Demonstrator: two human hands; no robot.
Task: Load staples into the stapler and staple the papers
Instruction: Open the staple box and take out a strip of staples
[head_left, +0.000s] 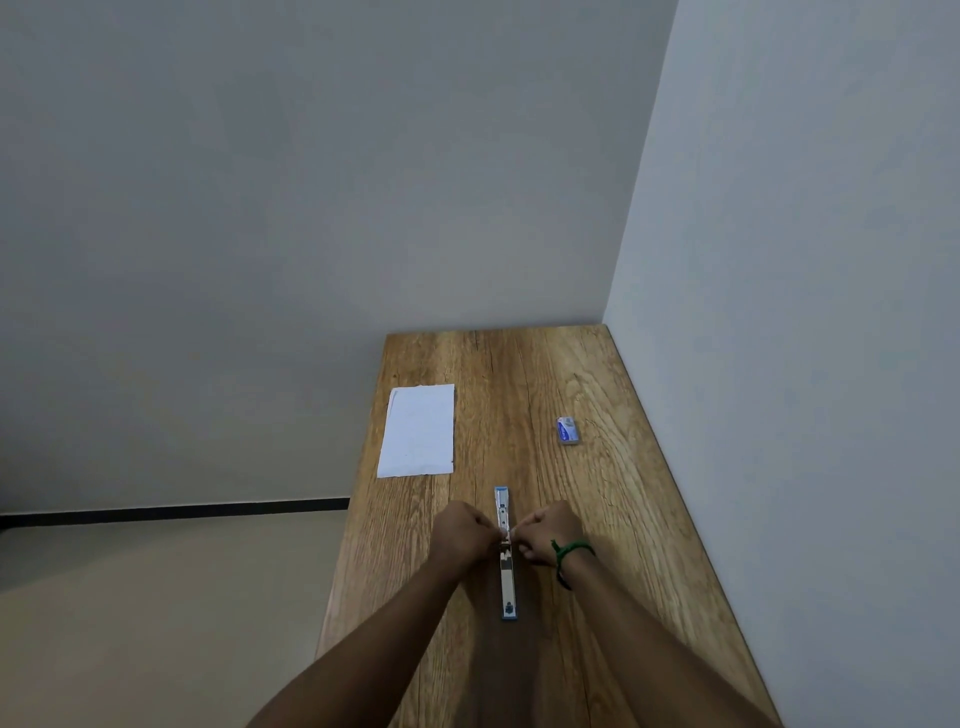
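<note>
A blue and metal stapler (506, 577) lies swung fully open and flat on the wooden table (613, 519), pointing away from me. My left hand (462, 535) and my right hand (550, 532) meet over its hinge, fingers curled, pinching a small pale thing there that is too small to name. A green band circles my right wrist. A stack of white papers (418, 430) lies at the far left of the table. A small blue and white staple box (567, 431) lies at the far right.
The table stands in a corner, with a grey wall behind it and another along its right edge. Its left edge drops to a beige floor. Bare wood lies between the papers and the staple box.
</note>
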